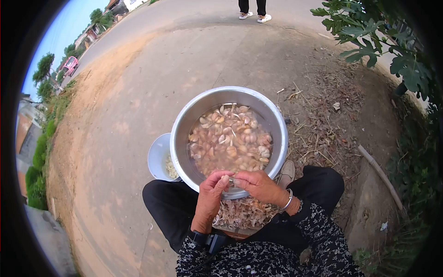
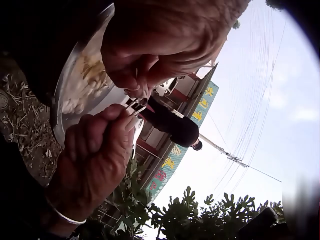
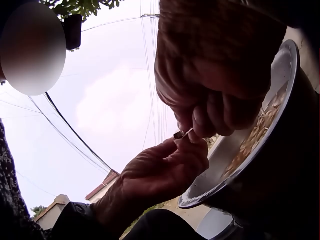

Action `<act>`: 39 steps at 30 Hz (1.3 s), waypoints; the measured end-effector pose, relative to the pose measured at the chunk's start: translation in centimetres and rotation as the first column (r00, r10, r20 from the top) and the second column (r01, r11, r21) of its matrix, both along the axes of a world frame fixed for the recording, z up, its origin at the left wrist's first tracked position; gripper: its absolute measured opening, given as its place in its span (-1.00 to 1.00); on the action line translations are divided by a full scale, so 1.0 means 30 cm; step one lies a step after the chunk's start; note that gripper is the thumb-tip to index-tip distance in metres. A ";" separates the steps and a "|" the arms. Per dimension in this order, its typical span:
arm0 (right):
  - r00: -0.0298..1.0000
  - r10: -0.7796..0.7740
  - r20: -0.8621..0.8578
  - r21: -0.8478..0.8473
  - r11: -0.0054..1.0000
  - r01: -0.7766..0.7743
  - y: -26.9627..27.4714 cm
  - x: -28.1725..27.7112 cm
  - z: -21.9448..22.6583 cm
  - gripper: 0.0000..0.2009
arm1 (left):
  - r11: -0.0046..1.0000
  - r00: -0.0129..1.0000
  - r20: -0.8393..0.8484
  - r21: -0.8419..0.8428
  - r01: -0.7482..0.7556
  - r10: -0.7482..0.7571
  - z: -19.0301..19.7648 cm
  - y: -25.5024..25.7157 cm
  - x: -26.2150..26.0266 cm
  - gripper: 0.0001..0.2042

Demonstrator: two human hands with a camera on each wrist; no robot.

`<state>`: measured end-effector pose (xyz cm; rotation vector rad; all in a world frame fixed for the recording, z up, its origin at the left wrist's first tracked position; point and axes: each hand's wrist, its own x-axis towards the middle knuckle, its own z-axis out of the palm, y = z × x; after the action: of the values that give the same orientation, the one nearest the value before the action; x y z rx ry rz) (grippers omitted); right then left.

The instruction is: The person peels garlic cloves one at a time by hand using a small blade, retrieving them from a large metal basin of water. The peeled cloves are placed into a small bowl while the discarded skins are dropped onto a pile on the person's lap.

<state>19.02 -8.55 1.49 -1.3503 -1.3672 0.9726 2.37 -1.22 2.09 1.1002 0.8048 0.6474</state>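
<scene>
Over the near rim of a wide metal basin (image 1: 180, 131), my two hands meet fingertip to fingertip. My left hand (image 1: 211, 191) pinches a small garlic clove, mostly hidden behind the fingers. From the other side my right hand (image 1: 262, 185), a silver bangle at its wrist, grips a small shiny metal tool (image 2: 134, 107) between thumb and forefinger. Its thin end also shows between the fingertips in the right wrist view, against the left hand (image 3: 162, 167). Unpeeled garlic cloves (image 1: 230, 138) lie in cloudy water in the basin.
A pale bucket (image 1: 158, 154) with peeled cloves stands left of the basin. Garlic skins (image 1: 242, 212) are heaped below the hands, between the knees. Dry leaves and a stick (image 1: 380, 175) lie to the right. A person in white shoes (image 1: 264, 18) stands ahead on the road.
</scene>
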 end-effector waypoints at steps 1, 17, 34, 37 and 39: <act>1.000 0.002 -0.002 0.000 1.000 -0.002 -0.003 0.004 -0.002 -0.80 | 1.000 1.000 -0.002 0.000 -0.002 0.002 -0.023 0.008 -0.003 -0.81; 0.723 0.490 0.488 -0.175 0.866 -0.469 -0.089 -0.057 -0.067 -0.75 | 0.943 0.989 0.113 -0.329 -0.050 0.092 -0.018 -0.027 -0.142 -0.77; 0.970 0.215 0.110 -0.028 0.977 -0.213 -0.046 -0.050 -0.011 -0.78 | 0.873 0.971 0.167 -0.483 -0.071 0.172 -0.018 -0.104 -0.113 -0.74; 0.956 0.165 0.243 -0.070 0.986 -0.153 -0.045 -0.045 -0.003 -0.77 | 0.949 0.991 0.047 -0.298 -0.106 0.125 -0.018 -0.142 -0.081 -0.67; 0.950 0.152 0.274 -0.091 0.987 -0.131 -0.049 -0.050 -0.005 -0.77 | 0.940 0.990 0.086 -0.335 -0.072 0.107 -0.018 -0.148 -0.082 -0.68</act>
<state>17.51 -10.01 1.33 -1.5035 -1.6757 0.9581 -0.10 -5.67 1.54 0.7212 0.8426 0.6138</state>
